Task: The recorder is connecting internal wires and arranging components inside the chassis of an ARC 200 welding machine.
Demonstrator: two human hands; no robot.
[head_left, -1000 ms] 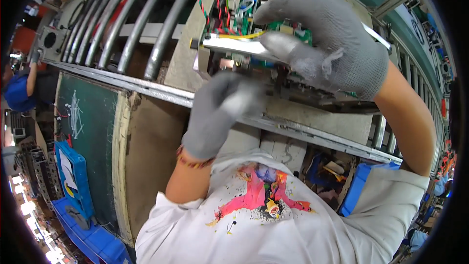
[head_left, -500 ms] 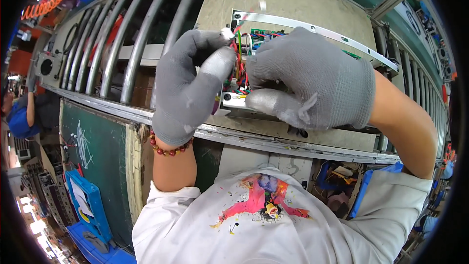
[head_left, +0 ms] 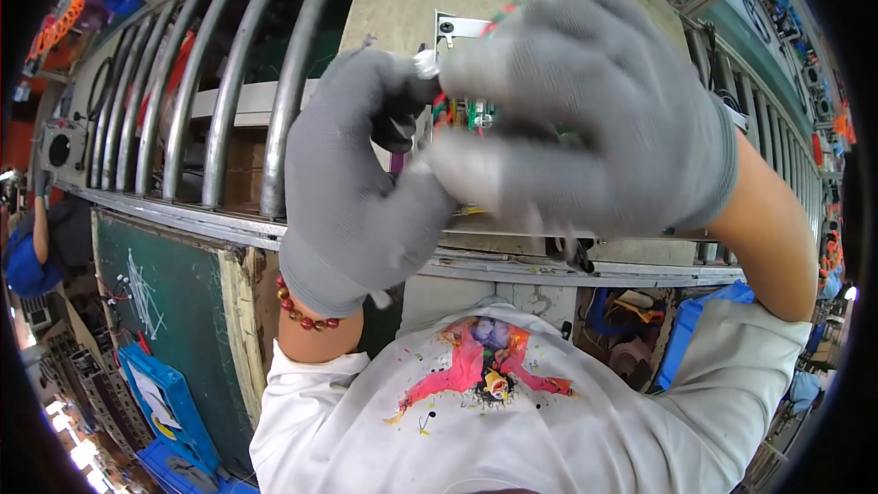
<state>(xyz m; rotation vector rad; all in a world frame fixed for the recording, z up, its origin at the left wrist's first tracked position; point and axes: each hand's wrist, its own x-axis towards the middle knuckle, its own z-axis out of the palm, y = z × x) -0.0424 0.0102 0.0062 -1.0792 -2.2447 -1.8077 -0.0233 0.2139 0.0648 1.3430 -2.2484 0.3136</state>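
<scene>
While both gloved hands were held close up, the left hand [head_left: 352, 192] apparently pinched a white connector [head_left: 425, 62] at twelve o'clock and the right hand [head_left: 585, 114] gripped the wired board [head_left: 462, 110], so steady, small finger movements seemed wise.

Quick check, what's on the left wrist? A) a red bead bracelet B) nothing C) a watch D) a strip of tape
A: a red bead bracelet circles the wrist just below the cuff of the grey glove on the left hand.
</scene>
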